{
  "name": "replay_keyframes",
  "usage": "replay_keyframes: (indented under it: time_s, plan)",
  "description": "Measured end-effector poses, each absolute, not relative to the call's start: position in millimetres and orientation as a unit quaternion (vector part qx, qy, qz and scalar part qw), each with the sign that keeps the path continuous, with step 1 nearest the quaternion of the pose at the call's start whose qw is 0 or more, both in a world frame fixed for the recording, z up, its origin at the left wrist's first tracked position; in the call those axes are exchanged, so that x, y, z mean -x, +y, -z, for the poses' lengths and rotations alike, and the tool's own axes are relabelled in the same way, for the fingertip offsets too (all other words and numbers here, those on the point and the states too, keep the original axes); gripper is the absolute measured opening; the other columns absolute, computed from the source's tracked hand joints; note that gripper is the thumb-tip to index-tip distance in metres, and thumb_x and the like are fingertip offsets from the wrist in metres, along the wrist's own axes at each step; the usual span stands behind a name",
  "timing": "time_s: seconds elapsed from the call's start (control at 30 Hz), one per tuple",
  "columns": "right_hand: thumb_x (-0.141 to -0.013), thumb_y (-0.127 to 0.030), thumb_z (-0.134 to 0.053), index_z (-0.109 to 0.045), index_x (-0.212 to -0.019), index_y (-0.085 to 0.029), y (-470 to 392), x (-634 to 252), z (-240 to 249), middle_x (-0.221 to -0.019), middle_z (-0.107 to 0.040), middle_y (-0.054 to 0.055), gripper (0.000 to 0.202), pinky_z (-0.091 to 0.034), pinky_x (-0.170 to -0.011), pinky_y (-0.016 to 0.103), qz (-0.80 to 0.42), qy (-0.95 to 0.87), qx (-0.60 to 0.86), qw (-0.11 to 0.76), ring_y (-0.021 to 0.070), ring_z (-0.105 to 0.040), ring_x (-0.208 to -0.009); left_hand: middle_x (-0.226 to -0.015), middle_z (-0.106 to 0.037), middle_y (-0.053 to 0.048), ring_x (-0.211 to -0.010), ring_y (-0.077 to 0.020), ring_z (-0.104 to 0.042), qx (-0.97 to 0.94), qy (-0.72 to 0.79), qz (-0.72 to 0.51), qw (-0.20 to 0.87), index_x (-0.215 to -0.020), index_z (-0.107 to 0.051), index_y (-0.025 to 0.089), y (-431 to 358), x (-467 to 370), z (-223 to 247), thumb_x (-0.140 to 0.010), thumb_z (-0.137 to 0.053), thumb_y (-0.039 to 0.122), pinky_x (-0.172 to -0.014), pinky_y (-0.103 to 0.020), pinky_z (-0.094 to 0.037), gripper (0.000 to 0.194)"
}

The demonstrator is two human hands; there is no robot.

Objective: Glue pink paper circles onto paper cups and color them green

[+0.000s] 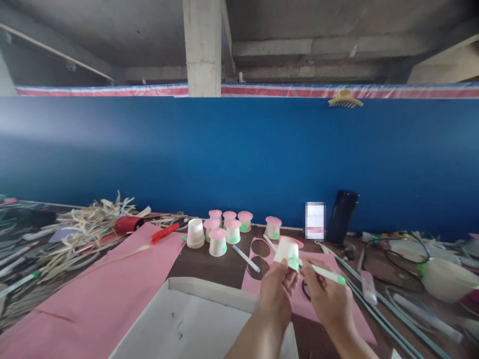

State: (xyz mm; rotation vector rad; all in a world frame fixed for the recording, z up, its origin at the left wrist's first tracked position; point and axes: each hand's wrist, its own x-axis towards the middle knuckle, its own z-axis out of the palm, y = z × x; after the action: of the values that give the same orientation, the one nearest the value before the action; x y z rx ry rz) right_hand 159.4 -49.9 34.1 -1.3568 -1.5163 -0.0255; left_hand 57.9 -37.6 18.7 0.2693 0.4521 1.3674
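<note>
My left hand grips a white paper cup, tilted, with a pink paper disc on its far end. In my right hand is a white marker with a green end, its tip close to a green patch on the cup's side. Whether the tip touches the cup I cannot tell. Beneath both hands lies a pink sheet with round holes cut in it. Several upturned cups with pink discs on top and green patches, such as the front one, stand further back.
A stack of plain white cups and another marker are on the table. A shallow white box lies in front. Paper strips pile up at left; a dark cylinder and a white bucket stand at right.
</note>
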Motion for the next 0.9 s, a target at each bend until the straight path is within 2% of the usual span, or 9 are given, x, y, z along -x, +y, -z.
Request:
replay_keyframes:
  time_s: [0.27,0.47,0.6,0.77,0.9]
  plan:
    - [-0.087,-0.051,-0.044,-0.071,-0.088,-0.019,-54.2,-157.0,-37.0,-0.075,-0.073,0.007,0.042,-0.049,-0.055,0.023,0.007,-0.650,0.572,0.500,0.0196,-0.069,-0.066,-0.106,-0.067,-0.012,-0.102,-0.0222,-0.062,-0.119,0.196,-0.627,0.744,-0.088,-0.066,0.013,-37.0,-58.3,-15.7,-0.076,-0.066,0.021,-0.093,-0.031,-0.045,0.014]
    - [-0.085,-0.050,-0.048,-0.069,-0.091,-0.018,-48.6,-157.6,-33.2,-0.084,-0.073,0.008,0.038,-0.051,-0.061,0.025,0.014,-0.627,0.561,0.541,0.0206,-0.069,-0.074,-0.096,-0.068,-0.010,-0.095,-0.0194,-0.064,-0.103,0.199,-0.622,0.750,-0.081,-0.064,0.013,-38.8,-56.4,-19.4,-0.077,-0.066,0.020,-0.091,-0.029,-0.046,0.007]
    - [-0.086,-0.049,-0.047,-0.070,-0.091,-0.018,-50.3,-156.8,-35.2,-0.084,-0.074,0.008,0.039,-0.051,-0.059,0.025,0.004,-0.645,0.559,0.521,0.0206,-0.069,-0.072,-0.095,-0.068,-0.008,-0.094,-0.0179,-0.063,-0.106,0.185,-0.626,0.750,-0.080,-0.064,0.014,-37.6,-56.4,-17.8,-0.078,-0.065,0.019,-0.090,-0.028,-0.046,0.006]
    - [-0.087,-0.051,-0.043,-0.072,-0.084,-0.018,-56.5,-154.1,-39.4,-0.074,-0.073,0.006,0.044,-0.047,-0.054,0.022,0.010,-0.661,0.572,0.485,0.0183,-0.067,-0.061,-0.092,-0.067,-0.007,-0.086,-0.0146,-0.063,-0.093,0.197,-0.631,0.744,-0.084,-0.065,0.013,-36.5,-57.5,-15.8,-0.080,-0.063,0.018,-0.083,-0.026,-0.048,0.007]
    - [-0.088,-0.050,-0.044,-0.071,-0.086,-0.019,-55.1,-154.3,-37.5,-0.077,-0.074,0.006,0.042,-0.048,-0.057,0.022,0.023,-0.661,0.570,0.488,0.0182,-0.068,-0.065,-0.093,-0.067,-0.008,-0.087,-0.0147,-0.064,-0.092,0.194,-0.632,0.745,-0.084,-0.065,0.013,-37.3,-57.9,-16.7,-0.080,-0.063,0.016,-0.082,-0.025,-0.048,0.006]
